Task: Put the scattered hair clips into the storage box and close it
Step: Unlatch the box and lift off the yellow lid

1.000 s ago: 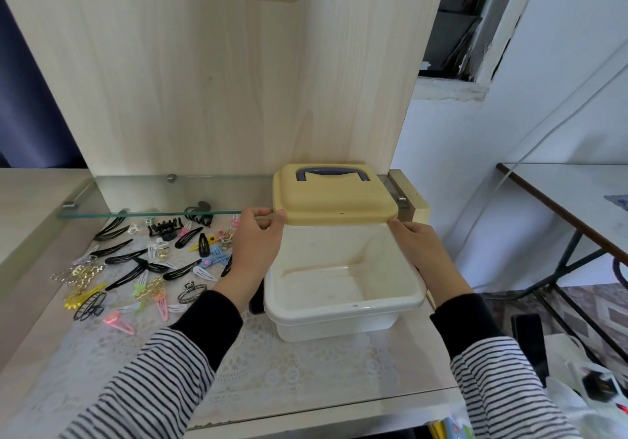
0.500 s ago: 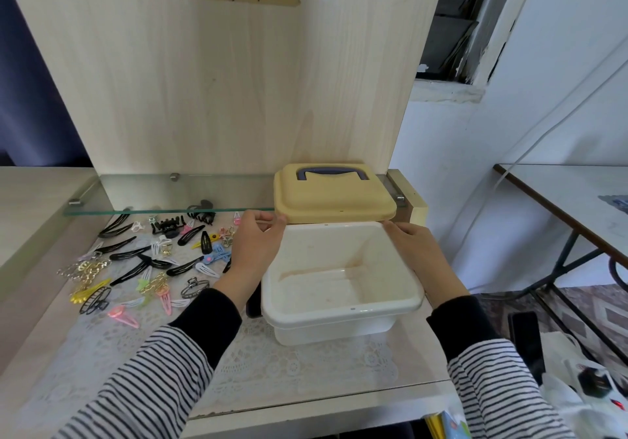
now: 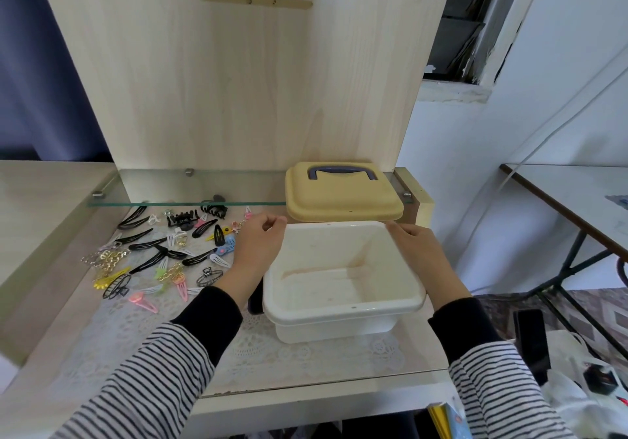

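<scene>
Two hands in shot, both empty. Left hand [image 3: 258, 246] is loosely curled with nothing in it, thumb and forefinger nearly meeting, right by the far left corner of the storage box [image 3: 339, 309]. Right hand [image 3: 419, 251] is the mirror of it, with fingers mostly straight and relaxed and the tips at the box's far right corner. Can't tell if they actually touch the rim.

One box, white, open on top, sitting between the two wrists, so it's at about 4 o'clock from the left hand and 8 o'clock from the right. No clips in it that I can see.

One lid [image 3: 343, 197], yellow with one blue-grey handle [image 3: 342, 168]. It's lying flat on the right end of the glass shelf [image 3: 190, 203], just behind the box, at 1 o'clock from the left hand and 11 o'clock from the right. Neither hand is on it.

The hair clips [image 3: 174, 254] are all in one loose scatter on the lace mat [image 3: 136, 333], from 8 to 11 o'clock off the left hand. The nearest ones are just beside the wrist. I make it roughly thirty, too overlapped for an exact count. There are seven or so long black snap clips, two black claw clips [image 3: 181, 218] at the back under the shelf, a few gold chain ones at the far left, plus pink, yellow, white and blue bits.
</scene>
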`<state>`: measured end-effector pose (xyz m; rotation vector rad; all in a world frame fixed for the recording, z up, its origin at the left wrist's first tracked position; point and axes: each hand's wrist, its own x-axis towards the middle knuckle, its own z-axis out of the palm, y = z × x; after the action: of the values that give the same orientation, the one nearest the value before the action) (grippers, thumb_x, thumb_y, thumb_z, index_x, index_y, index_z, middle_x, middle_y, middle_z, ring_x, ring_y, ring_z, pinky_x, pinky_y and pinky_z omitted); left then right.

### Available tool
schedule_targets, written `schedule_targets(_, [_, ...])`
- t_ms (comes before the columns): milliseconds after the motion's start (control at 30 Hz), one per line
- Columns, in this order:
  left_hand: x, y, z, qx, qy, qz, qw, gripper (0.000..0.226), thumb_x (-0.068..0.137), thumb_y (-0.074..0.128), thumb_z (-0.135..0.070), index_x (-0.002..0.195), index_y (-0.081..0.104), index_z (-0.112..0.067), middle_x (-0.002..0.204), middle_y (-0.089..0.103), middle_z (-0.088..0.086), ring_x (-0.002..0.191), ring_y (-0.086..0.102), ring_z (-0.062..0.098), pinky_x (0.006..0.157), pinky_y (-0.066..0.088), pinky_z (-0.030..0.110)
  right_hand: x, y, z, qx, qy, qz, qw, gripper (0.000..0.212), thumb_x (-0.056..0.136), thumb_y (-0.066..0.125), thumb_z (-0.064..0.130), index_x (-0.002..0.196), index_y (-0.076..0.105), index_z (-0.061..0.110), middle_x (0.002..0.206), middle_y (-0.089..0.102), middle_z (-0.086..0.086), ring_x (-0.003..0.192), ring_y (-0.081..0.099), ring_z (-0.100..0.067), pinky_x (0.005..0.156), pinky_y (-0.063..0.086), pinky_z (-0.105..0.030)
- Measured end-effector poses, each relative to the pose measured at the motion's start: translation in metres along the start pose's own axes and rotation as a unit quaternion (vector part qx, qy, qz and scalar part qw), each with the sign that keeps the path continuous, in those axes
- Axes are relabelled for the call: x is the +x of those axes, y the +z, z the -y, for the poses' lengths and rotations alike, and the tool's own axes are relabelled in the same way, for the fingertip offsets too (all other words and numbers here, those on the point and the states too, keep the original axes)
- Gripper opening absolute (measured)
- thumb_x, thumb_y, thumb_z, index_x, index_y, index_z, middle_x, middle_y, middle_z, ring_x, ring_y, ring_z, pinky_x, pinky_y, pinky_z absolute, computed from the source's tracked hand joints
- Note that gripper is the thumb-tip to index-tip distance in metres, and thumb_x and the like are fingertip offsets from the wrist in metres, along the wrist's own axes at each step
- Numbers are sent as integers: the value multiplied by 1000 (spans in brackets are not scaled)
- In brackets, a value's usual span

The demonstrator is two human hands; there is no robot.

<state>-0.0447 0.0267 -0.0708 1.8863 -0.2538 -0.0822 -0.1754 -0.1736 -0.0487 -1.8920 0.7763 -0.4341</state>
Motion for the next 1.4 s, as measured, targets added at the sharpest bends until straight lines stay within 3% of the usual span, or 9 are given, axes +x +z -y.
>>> schedule_targets(200, [0,-17,9,16,-10,17,1000,36,93,50,-29,82,64,2,76,59,10,74,53,22,65,36,30,-10,12,5,9,3,6,1000,36,90,52,32,84,62,-2,69,56,-9,60,48,-16,52,36,-23])
schedule_targets(333, [-3,-36,9,-14,-46,35,998,32,93,45,-28,88,74,-16,86,70,-1,81,62,17,72,45,29,-21,26,11,20,-17,19,999,33,89,50,26,95,62,-4,96,62,-20,67,50,-17,56,38,-25])
schedule_targets(500, [-5,-63,11,-61,-76,41,994,30,91,47,-29,92,77,-23,92,72,0,82,65,20,68,48,30,-35,45,20,62,-30,54,996,26,90,49,19,73,52,-1,60,44,-11,58,43,-17,44,34,-16])
schedule_targets(600, [-6,-77,15,-62,-58,29,996,34,92,43,-25,95,77,-20,104,72,-2,97,64,20,81,47,33,-38,57,21,69,-33,63,995,29,89,48,19,72,49,-3,64,42,-9,59,41,-17,47,32,-20])
schedule_targets(867, [-8,-86,25,-81,-30,17,996,35,95,41,-23,97,76,-19,106,70,-9,100,62,9,86,46,26,-21,60,18,20,-20,71,997,28,92,46,19,71,54,1,66,49,-9,63,47,-21,58,37,-28])
schedule_targets(967, [-6,-91,29,-96,-36,-6,995,33,96,41,-25,98,74,-18,101,71,-9,95,63,5,73,44,21,-10,53,22,3,-20,87,996,30,96,46,24,92,66,1,84,67,-12,80,61,-26,79,49,-38])
schedule_targets(1033, [-4,-98,34,-99,-47,-14,994,31,98,41,-28,101,72,-20,103,69,-8,94,62,6,69,42,20,-8,48,24,11,-20,86,996,28,98,46,26,99,69,10,94,70,-5,89,64,-19,80,50,-32])
schedule_targets(1200, [-8,-97,44,-108,-32,74,991,26,96,47,-36,102,72,-33,113,67,-11,104,62,9,89,46,31,-9,44,10,-5,-4,164,986,39,92,54,45,98,68,10,97,71,-11,92,68,-25,87,54,-40])
schedule_targets(1400, [-11,-70,34,-139,-42,69,987,23,95,48,-16,102,70,-22,96,69,-1,80,62,12,69,48,24,-7,34,-1,16,-8,122,992,44,87,63,42,97,65,0,99,65,-24,76,62,-26,80,55,-46])
